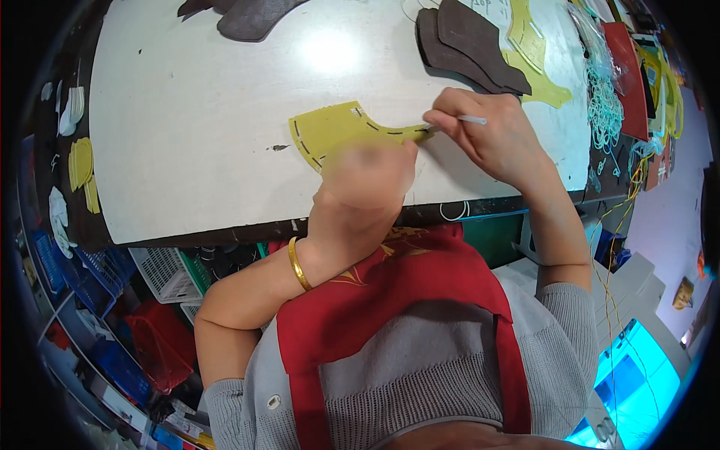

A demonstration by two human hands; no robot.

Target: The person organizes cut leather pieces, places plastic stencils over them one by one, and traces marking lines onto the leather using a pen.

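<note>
A yellow pattern template (330, 127) with dark dash-like slots or marks along its edges lies on the white tabletop in front of me. Over its lower part rests my left hand (364, 184), most of its fingers lost in a blur, the thumb by the template's narrow right arm. My right hand (491, 135) is closed around a thin pen with a pale barrel (472, 119). The pen's tip end is at the right end of that narrow arm, by a dark mark. Whether anything lies beneath the template is hidden.
Dark brown cut pieces (469, 45) are stacked at the back right, beside more yellow templates (534, 75). Another brown piece (255, 19) lies at the far edge. Teal cord (604, 112) hangs along the right side. Gloves (58, 217) and yellow pieces (81, 165) sit left of the white tabletop (187, 150).
</note>
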